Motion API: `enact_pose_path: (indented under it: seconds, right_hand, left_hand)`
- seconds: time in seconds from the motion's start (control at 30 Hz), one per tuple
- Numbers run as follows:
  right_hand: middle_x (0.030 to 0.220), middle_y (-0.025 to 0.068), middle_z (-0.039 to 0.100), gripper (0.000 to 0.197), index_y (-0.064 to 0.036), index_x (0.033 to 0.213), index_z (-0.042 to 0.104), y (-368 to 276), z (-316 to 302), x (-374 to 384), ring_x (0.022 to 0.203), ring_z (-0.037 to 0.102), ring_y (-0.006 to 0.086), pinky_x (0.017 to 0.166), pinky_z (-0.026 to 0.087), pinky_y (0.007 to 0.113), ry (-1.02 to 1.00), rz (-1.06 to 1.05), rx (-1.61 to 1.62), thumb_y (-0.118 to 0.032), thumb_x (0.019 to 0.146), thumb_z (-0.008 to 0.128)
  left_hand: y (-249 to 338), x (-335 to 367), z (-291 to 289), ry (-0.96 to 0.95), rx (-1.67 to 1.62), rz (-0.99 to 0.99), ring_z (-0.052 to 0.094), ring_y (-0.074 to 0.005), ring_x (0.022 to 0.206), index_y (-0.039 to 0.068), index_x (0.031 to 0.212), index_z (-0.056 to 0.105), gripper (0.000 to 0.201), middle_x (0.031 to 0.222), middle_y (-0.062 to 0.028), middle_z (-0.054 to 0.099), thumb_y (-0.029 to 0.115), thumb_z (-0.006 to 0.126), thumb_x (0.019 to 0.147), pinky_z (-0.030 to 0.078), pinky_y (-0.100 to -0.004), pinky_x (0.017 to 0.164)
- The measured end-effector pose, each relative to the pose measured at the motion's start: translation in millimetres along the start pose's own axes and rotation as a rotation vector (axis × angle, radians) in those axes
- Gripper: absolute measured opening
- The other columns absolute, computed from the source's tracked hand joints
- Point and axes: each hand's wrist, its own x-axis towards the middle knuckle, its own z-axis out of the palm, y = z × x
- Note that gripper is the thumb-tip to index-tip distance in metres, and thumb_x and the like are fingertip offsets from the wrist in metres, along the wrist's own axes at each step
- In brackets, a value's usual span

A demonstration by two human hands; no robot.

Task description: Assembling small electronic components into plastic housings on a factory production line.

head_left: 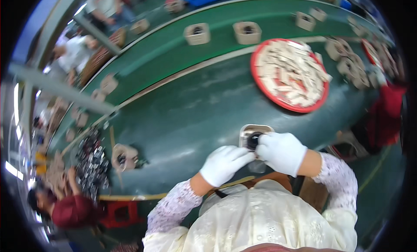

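Note:
A small cream box-shaped plastic housing [244,133] sits on the green table near its front edge, open side up. Inside it is a dark round part [253,140]. My left hand [226,164], in a white glove, has its fingers pressed together at the near left edge of the housing. From the right, my white-gloved right hand [281,153] curls over the housing, fingertips beside the dark part. Its fingers hide the housing's right side and whatever they pinch there. A small clear piece [257,167] shows just below my hands, too blurred to name.
A red round tray [257,83] heaped with white strips stands ahead to the right. Beyond runs a green conveyor belt [152,52] with several similar housings [197,34]. At left lie another housing [124,157] and a pile of dark shiny parts [92,160]. Co-workers sit at both sides.

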Motion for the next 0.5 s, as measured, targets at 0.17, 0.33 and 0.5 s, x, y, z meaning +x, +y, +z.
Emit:
enact_pose_path:
  seconds: [0.17, 0.33, 0.5]
  right_hand:
    - [0.089, 0.0109, 0.065, 0.009, -0.0078, 0.084, 0.069, 7, 5, 9, 0.082, 0.068, 0.0282, 0.067, 0.058, 0.039, -0.156, 0.052, 0.001, -0.014, 0.081, 0.064]
    - [0.091, 0.0074, 0.065, 0.008, -0.0094, 0.084, 0.069, 4, 13, 0, 0.091, 0.066, 0.0240, 0.069, 0.058, 0.036, -0.096, 0.019, -0.078, -0.014, 0.082, 0.063]
    - [0.092, 0.0047, 0.066, 0.008, -0.0122, 0.081, 0.072, 9, 39, -11, 0.090, 0.067, 0.0231, 0.069, 0.058, 0.036, 0.163, -0.021, -0.003, -0.014, 0.083, 0.064]
  left_hand:
    - [-3, 12, 9, -0.014, 0.054, 0.025, 0.064, -0.0278, 0.095, 0.011, 0.109, 0.066, 0.034, 0.107, -0.0071, 0.065, 0.008, 0.062, 0.075, 0.052, -0.0398, 0.082]
    - [1, 19, 8, -0.038, 0.032, -0.051, 0.064, -0.0310, 0.093, 0.007, 0.110, 0.063, 0.037, 0.107, -0.0100, 0.065, 0.008, 0.072, 0.075, 0.053, -0.0401, 0.081]
    - [-3, -5, 30, 0.087, -0.410, -0.393, 0.065, -0.0244, 0.102, 0.000, 0.121, 0.054, 0.048, 0.109, -0.0144, 0.063, -0.004, 0.075, 0.079, 0.052, -0.0333, 0.090]
